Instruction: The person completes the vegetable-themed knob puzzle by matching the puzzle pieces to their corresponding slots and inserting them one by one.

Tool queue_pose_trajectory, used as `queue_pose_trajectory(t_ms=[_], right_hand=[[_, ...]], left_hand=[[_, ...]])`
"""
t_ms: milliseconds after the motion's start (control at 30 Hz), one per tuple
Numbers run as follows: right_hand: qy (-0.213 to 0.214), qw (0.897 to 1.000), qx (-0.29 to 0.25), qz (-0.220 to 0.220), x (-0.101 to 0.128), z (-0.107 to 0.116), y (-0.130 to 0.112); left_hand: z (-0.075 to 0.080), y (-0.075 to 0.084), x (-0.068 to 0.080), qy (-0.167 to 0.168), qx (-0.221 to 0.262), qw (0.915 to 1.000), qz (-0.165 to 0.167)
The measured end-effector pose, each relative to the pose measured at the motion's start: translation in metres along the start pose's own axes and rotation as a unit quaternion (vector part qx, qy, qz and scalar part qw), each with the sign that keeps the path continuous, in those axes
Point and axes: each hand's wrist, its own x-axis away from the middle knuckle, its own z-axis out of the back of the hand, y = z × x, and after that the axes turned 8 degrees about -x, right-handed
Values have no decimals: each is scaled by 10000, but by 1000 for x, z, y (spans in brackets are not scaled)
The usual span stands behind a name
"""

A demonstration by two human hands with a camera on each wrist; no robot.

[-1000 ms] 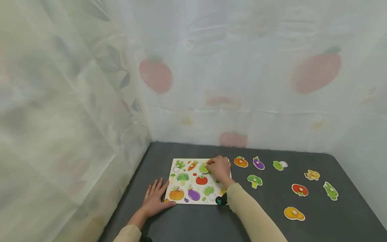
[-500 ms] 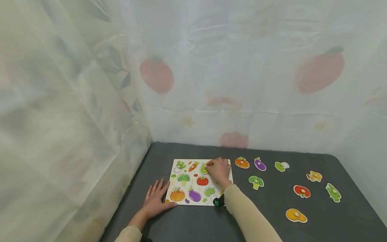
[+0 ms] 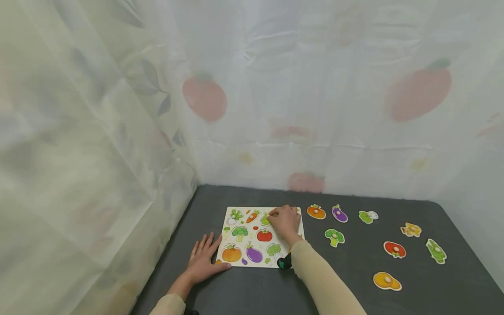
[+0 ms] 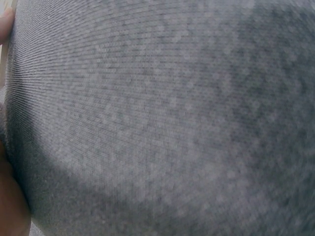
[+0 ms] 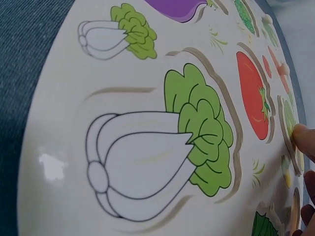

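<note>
Puzzle board: flat, pale, glossy panel with printed vegetables and shaped recesses, being carried by a bench covered in dark grey knitted cloth. It is being lain near the bench's left rear corner.

Green piece: small, flat, leaf-coloured cutout, being held at the board's upper middle, just beside a printed carrot and above a printed tomato.

Right hand: being rested over the board's upper right part, fingers curled, its grip being closed on the green piece; a fingertip is being pressed at a recess edge in the right wrist view.

Left hand: being laid flat on the cloth with fingers straight and spread, grip relaxed and holding nothing, its thumb being touched to the board's lower left corner.

Loose pieces: flat cutouts with pale knobs, being kept on the cloth to the right of the board, among them a pumpkin, an aubergine, a broccoli and a tomato.
</note>
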Motion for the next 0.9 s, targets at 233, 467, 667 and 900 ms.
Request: queue_pose_trajectory(t_ms=[233, 467, 667, 900], right_hand=[[1, 10000, 71, -26, -2, 0, 0], [-29, 9999, 123, -86, -1, -1, 0], [5, 9997, 240, -16, 0, 0, -2], [-11, 9986, 480, 228, 1, 0, -4]], left_hand=[[0, 0, 0, -4, 50, 10000, -47], [-1, 0, -1, -89, 14, 9999, 60], [-1, -1, -1, -81, 36, 9999, 70], [0, -1, 0, -150, 63, 9998, 118]])
